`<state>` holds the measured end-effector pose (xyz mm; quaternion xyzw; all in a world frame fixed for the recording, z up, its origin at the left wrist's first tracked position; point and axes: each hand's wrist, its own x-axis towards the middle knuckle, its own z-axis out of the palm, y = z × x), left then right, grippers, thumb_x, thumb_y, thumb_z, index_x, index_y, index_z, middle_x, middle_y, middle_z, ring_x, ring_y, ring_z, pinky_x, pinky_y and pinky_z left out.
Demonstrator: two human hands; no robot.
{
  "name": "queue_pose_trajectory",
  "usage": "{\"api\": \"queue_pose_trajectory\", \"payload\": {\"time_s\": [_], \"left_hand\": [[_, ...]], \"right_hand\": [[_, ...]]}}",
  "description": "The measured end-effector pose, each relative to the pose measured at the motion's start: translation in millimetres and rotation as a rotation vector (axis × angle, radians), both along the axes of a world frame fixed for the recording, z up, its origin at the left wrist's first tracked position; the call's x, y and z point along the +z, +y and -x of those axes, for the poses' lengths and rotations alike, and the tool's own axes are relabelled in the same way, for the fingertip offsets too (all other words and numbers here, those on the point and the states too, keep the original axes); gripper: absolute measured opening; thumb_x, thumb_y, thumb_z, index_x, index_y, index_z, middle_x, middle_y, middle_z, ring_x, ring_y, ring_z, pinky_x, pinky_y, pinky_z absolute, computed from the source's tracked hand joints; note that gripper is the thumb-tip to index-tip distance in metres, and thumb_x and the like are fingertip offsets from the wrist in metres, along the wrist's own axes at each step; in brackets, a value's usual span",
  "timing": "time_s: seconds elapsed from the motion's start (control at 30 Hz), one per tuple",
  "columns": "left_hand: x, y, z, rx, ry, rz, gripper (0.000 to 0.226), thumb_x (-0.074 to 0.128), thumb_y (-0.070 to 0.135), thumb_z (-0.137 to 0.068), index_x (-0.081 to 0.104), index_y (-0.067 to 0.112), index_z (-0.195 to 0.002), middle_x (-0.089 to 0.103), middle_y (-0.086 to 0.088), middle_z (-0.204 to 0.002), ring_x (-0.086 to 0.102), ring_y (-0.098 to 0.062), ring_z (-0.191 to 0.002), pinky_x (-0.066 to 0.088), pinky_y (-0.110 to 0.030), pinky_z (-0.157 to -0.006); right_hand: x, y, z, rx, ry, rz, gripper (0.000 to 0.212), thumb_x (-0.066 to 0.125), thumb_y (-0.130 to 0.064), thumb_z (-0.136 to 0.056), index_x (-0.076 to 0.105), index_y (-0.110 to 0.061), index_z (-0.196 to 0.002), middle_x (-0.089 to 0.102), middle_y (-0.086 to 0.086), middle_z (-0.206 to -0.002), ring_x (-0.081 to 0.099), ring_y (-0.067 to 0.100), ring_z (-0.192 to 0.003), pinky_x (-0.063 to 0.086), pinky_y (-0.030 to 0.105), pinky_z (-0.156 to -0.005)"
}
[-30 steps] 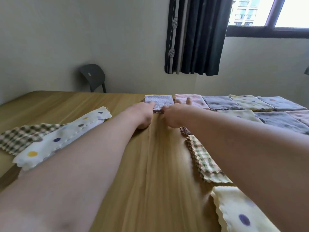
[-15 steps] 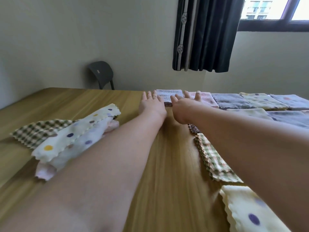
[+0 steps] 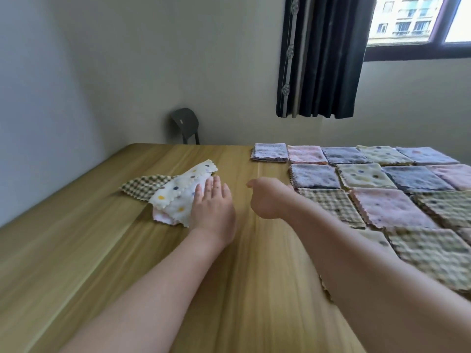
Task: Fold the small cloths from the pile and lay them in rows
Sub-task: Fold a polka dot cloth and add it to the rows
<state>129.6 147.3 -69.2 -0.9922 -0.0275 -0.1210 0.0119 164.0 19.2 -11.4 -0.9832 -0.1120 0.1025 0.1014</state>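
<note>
A small pile of unfolded cloths lies left of centre on the wooden table (image 3: pixel 76 250): a white polka-dot cloth (image 3: pixel 175 197) on top, a green checked cloth (image 3: pixel 142 186) under it, a pink edge showing below. My left hand (image 3: pixel 212 205) has straight fingers, its fingertips over the pile's right edge. My right hand (image 3: pixel 267 198) hovers just right of it, fingers loosely curled, holding nothing. Folded cloths lie in rows on the right; the grey-white folded cloth (image 3: pixel 270 152) ends the far row on the left.
A dark chair (image 3: pixel 184 124) stands behind the table's far edge by the wall. A dark curtain (image 3: pixel 321 54) hangs beside the window. Bare wood lies between the pile and the rows and in front of my arms.
Both hands have let go of the grey-white folded cloth at the far row and drawn back toward me; my left hand has moved left onto the pile's edge.
</note>
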Motion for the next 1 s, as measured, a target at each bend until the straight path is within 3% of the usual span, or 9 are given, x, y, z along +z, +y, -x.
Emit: {"api": "queue_pose_trajectory", "payload": {"time_s": [0.1, 0.23, 0.37, 0.47, 0.73, 0.87, 1.0], "left_hand": [[1.3, 30.3, 29.9, 0.074, -0.021, 0.275, 0.055, 0.037, 0.012, -0.100, 0.030, 0.009, -0.154, 0.008, -0.014, -0.169, 0.014, -0.030, -0.154, 0.012, -0.040, -0.125], [-0.6, 64.3, 50.0, 0.085, -0.271, 0.429, 0.035, 0.044, 0.016, -0.100, 0.060, 0.009, -0.131, 0.045, -0.013, -0.152, 0.046, -0.031, -0.136, 0.036, -0.041, -0.113], [2.1, 91.7, 58.0, 0.169, -0.494, 0.544, 0.024, 0.053, 0.004, -0.093, 0.072, 0.010, -0.106, 0.064, -0.011, -0.117, 0.062, -0.032, -0.100, 0.047, -0.036, -0.085], [-2.7, 101.4, 53.5, 0.182, -0.553, 0.578, 0.022, 0.055, 0.000, -0.089, 0.073, 0.009, -0.098, 0.066, -0.011, -0.108, 0.062, -0.033, -0.095, 0.049, -0.038, -0.083], [-10.8, 106.1, 36.4, 0.195, -0.548, 0.526, 0.027, 0.056, -0.002, -0.080, 0.074, 0.013, -0.094, 0.066, -0.007, -0.109, 0.060, -0.035, -0.103, 0.047, -0.043, -0.095], [-12.0, 106.1, 34.2, 0.270, -0.322, 0.485, 0.033, 0.052, 0.013, -0.090, 0.072, 0.025, -0.113, 0.050, -0.003, -0.148, 0.037, -0.024, -0.141, 0.026, -0.039, -0.118], [-14.8, 111.3, 28.4, 0.243, -0.144, 0.439, 0.042, 0.041, 0.022, -0.100, 0.065, 0.032, -0.133, 0.034, -0.001, -0.163, 0.019, -0.020, -0.153, 0.013, -0.040, -0.125]], "right_hand": [[-0.6, 10.8, 38.5, -0.005, -0.029, -0.098, 0.060, 0.038, 0.002, -0.087, 0.051, -0.016, -0.143, 0.054, 0.011, -0.141, 0.048, 0.032, -0.131, 0.031, 0.048, -0.115], [3.1, 24.7, 68.5, -0.005, -0.014, -0.208, 0.054, 0.038, 0.001, -0.090, 0.054, -0.014, -0.139, 0.058, 0.009, -0.134, 0.054, 0.032, -0.122, 0.035, 0.047, -0.115], [11.6, 31.8, 72.9, -0.012, -0.044, -0.293, 0.051, 0.038, 0.000, -0.091, 0.057, -0.014, -0.136, 0.059, 0.008, -0.128, 0.058, 0.030, -0.113, 0.044, 0.046, -0.107], [11.7, 35.3, 67.9, -0.023, -0.095, -0.331, 0.049, 0.038, 0.000, -0.089, 0.061, -0.015, -0.130, 0.063, 0.007, -0.121, 0.062, 0.029, -0.106, 0.049, 0.044, -0.102], [-6.5, 48.7, 58.8, 0.003, -0.078, -0.342, 0.048, 0.038, 0.000, -0.087, 0.062, -0.015, -0.127, 0.064, 0.007, -0.115, 0.063, 0.029, -0.097, 0.051, 0.044, -0.098], [-16.1, 53.6, 56.8, 0.029, -0.041, -0.347, 0.042, 0.042, -0.003, -0.090, 0.062, -0.013, -0.125, 0.064, 0.008, -0.113, 0.064, 0.030, -0.096, 0.055, 0.043, -0.093], [-22.6, 60.4, 57.0, 0.077, -0.020, -0.333, 0.037, 0.045, -0.007, -0.093, 0.062, -0.013, -0.125, 0.062, 0.008, -0.120, 0.063, 0.029, -0.101, 0.054, 0.043, -0.094]]}}
